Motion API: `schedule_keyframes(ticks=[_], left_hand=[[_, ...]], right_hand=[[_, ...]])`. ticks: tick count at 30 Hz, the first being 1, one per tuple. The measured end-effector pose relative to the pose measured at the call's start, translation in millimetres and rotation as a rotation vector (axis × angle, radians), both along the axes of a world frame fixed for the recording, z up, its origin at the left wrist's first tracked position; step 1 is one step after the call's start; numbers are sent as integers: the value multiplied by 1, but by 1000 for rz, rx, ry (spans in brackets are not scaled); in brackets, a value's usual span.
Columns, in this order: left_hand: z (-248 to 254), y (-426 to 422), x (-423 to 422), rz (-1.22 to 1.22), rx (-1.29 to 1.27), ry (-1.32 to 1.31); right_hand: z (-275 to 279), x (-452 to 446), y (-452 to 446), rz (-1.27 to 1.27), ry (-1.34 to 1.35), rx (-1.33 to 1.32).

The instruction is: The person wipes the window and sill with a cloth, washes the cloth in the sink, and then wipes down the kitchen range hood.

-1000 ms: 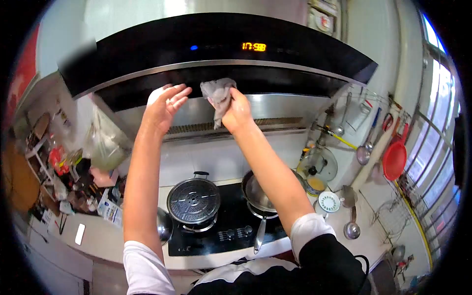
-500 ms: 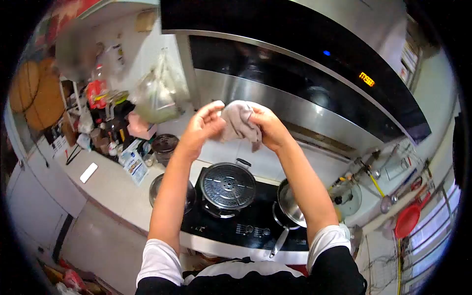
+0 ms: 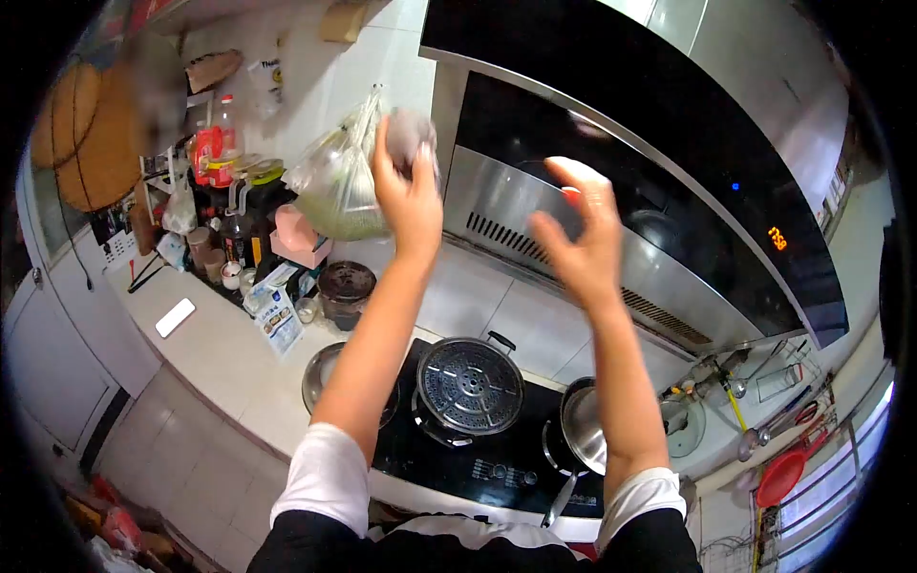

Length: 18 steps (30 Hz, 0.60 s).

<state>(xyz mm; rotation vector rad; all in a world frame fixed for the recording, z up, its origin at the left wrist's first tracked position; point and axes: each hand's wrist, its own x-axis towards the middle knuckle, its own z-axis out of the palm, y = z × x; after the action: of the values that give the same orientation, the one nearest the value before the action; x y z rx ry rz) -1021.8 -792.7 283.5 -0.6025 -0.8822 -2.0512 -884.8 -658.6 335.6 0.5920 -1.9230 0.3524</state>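
Note:
My left hand (image 3: 411, 196) is raised before the left end of the range hood, its fingers closed on a bunched grey cloth (image 3: 411, 132). To its right, my right hand (image 3: 587, 234) is held up in front of the steel hood panel, slightly blurred. Its thumb and fingers are apart, and I see nothing held in it. A small red spot shows beside its fingers; what it is I cannot tell. The range hood (image 3: 650, 124), black and steel, fills the upper right. A white plastic bag (image 3: 339, 186) of something green hangs on the wall just left of the cloth.
Below my arms, a pot with a perforated steamer tray (image 3: 470, 382) stands on the black cooktop (image 3: 497, 477). A steel saucepan (image 3: 585, 425) is at its right, partly behind my right forearm. Bottles and jars crowd the left counter (image 3: 229, 382), where a white phone-like slab (image 3: 175, 318) lies.
Both hands were at the cloth; now the left alone has it, moved up and left in the scene. My right hand has let go and moved right. The view has shifted too.

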Motion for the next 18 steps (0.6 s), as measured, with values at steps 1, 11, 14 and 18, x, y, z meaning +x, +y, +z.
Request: schedule_keyframes(ticks=[1,11,14,18], left_hand=[[18,0,-16,389,-69,104],[-10,63,-76,636,-206,-90],[-33,65,-97,407,-176,-181],[58,21,-69,499,-153,313]], right_hand=[[3,3,15,-35,-32,-135],[6,26,83,-250,-39,-295],[14,30,92,-241,-23,-319],[23,27,103,-219,54,-300]])
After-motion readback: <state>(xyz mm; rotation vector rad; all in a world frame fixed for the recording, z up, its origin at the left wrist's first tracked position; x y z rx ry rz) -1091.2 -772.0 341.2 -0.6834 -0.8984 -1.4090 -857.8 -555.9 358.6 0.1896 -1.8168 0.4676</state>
